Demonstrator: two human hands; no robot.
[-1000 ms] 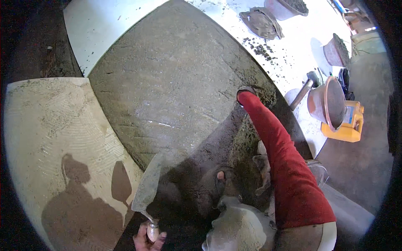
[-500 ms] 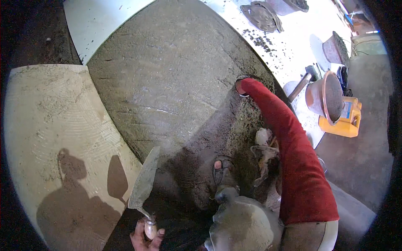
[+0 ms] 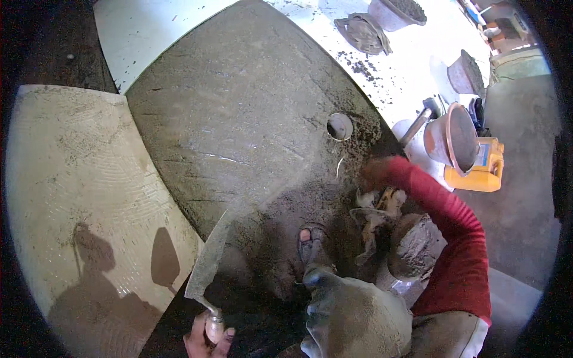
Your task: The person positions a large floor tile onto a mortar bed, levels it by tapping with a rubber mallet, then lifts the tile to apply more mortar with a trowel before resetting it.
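My left hand grips the wooden handle of a pointed trowel, whose grey, mortar-smeared blade slants up over the wet mortar bed. My right hand, at the end of a red sleeve, is smeared by motion above the dark mortar on the right, so its fingers cannot be made out. Up and left of it, a round white pipe opening is set in the mortar, with loose crumbs beside it. A thin pale strip lies between the pipe and the hand.
A bucket of mortar and a crumpled bag are by my right forearm. Farther right are a hammer, a tilted bucket and a yellow jerrycan. A large beige tile lies left; a sandalled foot stands in the mortar.
My right hand has come away from the pipe opening, back toward me and slightly right, baring the hole and the mortar bucket. My left hand still holds the trowel.
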